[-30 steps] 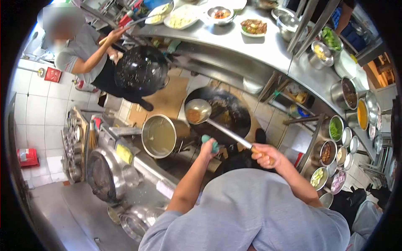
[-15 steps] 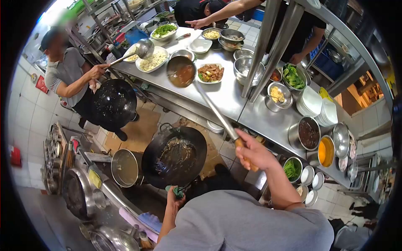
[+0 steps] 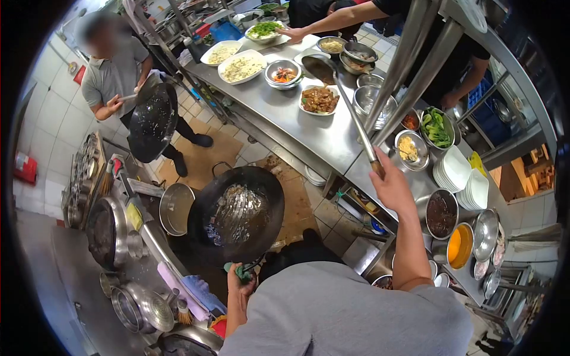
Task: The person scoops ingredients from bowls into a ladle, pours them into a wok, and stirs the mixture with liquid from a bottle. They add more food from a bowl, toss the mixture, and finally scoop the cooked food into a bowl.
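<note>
My right hand (image 3: 393, 184) is closed around the wooden handle of a long ladle (image 3: 353, 110). The ladle's dark, wet bowl reaches over the steel counter, just behind a white plate of glossy brown stir-fried food (image 3: 320, 99). Beside that plate stands a metal bowl of orange and red pieces (image 3: 284, 74). Low in front of me, my left hand (image 3: 240, 282) grips the wok (image 3: 237, 207) by its handle, with a green cloth (image 3: 242, 272) in the grasp. Oily brown residue coats the inside of the wok, which is tilted.
Another person (image 3: 110, 71) stands at the left, holding a second wok (image 3: 153, 121). A co-worker's hand (image 3: 295, 34) reaches to a dish of chopped greens (image 3: 265, 29). Metal posts (image 3: 409, 77) rise from the counter. A steel pot (image 3: 177, 209) stands left of my wok.
My ladle has swung from the plate's left to behind it, and its brown sauce no longer shows. The plated food looks saucier. The person at left has lowered their ladle and tilted their wok.
</note>
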